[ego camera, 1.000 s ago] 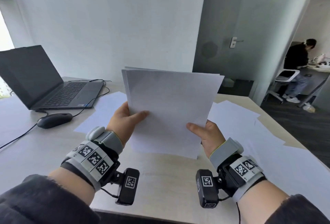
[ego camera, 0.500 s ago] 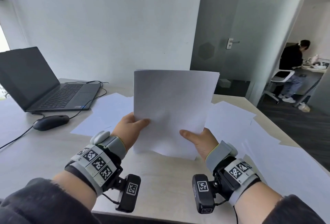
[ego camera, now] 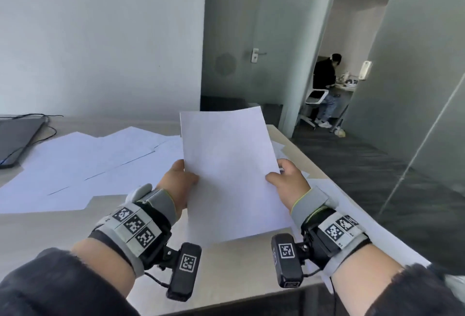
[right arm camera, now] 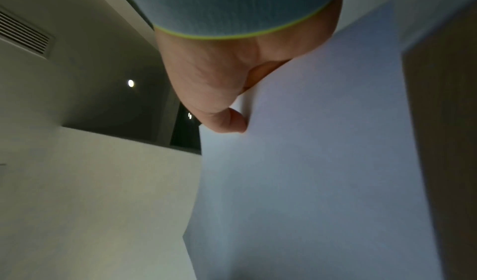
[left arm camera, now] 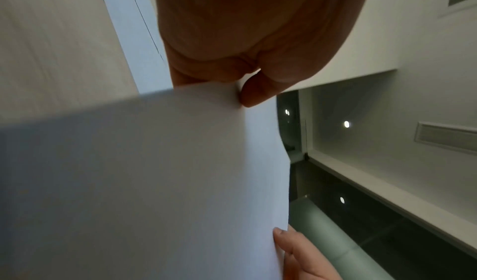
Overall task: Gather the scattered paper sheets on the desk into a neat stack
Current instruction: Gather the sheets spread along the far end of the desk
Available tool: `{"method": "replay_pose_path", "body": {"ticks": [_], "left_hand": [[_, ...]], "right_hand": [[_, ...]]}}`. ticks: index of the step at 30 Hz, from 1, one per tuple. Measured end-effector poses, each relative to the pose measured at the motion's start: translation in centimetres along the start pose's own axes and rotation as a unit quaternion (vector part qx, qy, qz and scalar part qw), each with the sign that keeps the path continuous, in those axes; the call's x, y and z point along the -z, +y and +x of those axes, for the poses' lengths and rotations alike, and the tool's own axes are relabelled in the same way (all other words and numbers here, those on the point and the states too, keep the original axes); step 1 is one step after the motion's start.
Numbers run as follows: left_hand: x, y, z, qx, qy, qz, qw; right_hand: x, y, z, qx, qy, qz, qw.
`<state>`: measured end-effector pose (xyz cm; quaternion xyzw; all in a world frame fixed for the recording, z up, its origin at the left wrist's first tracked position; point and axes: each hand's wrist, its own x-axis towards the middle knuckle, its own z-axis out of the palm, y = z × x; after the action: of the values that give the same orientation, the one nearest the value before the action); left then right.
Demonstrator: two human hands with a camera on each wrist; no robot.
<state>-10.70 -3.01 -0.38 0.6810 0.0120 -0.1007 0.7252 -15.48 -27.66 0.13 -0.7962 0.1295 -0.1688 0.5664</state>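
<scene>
Left hand (ego camera: pixel 179 183) has the left edge of a bundle of paper (ego camera: pixel 231 174), thumb on top and the rest of the fingers tucked behind, and the right hand (ego camera: pixel 289 181) does the same on the right edge. So both hands are clamped on that one bundle, held up tilted over the near part of the desk (ego camera: pixel 75 227). More loose sheets (ego camera: pixel 88 164) are spread flat on the desk left of the bundle, and a few more sheets (ego camera: pixel 324 185) peek out on its right. Way left of the bundle, at the frame edge, there's the corner of a laptop (ego camera: pixel 15 139) with a cable. Beyond the bundle, past a glass door, somebody sits at another desk.

Left wrist cam: the left hand's thumb (left arm camera: pixel 258 92) presses onto the paper's edge, and the right hand's fingers show at the far edge of the bundle. Blurry though.

Right wrist cam: palm up close, the right hand's thumb (right arm camera: pixel 229 121) pinching the paper's edge, the sheet filling the right side of the shot.
</scene>
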Motion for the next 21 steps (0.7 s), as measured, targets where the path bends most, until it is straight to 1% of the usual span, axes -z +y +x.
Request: {"method": "replay_pose_path", "body": {"ticks": [2,4,6,11,15,18,21], "left_hand": [[-3.7,-0.2,0.0,0.020,-0.047,0.048,0.998],[-6.0,-0.5,-0.2,0.028,-0.079,0.091,0.992],[-9.7,-1.2,-0.6,0.045,-0.140,0.098,0.984],[-15.4,-3.3,-1.6,0.074,-0.232,0.128,0.961],[-17.8,-4.2,-2.4,0.106,-0.266,0.124,0.950],[-18.6,-4.3,-2.7,0.117,-0.253,0.139,0.950],[-18.2,-4.0,-2.5,0.119,-0.237,0.147,0.953]], "right_hand": [[3.9,1.5,0.5,-0.008,0.021,-0.020,1.000],[6.4,2.8,0.9,-0.023,0.026,-0.053,0.998],[10.5,4.4,0.7,-0.046,0.041,-0.089,0.994],[17.6,7.6,-0.2,-0.096,0.061,-0.179,0.977],[20.5,9.5,-0.6,-0.124,0.064,-0.228,0.964],[21.4,10.7,-0.7,-0.137,0.059,-0.255,0.955],[21.5,11.5,-0.7,-0.136,0.080,-0.270,0.950]]}}
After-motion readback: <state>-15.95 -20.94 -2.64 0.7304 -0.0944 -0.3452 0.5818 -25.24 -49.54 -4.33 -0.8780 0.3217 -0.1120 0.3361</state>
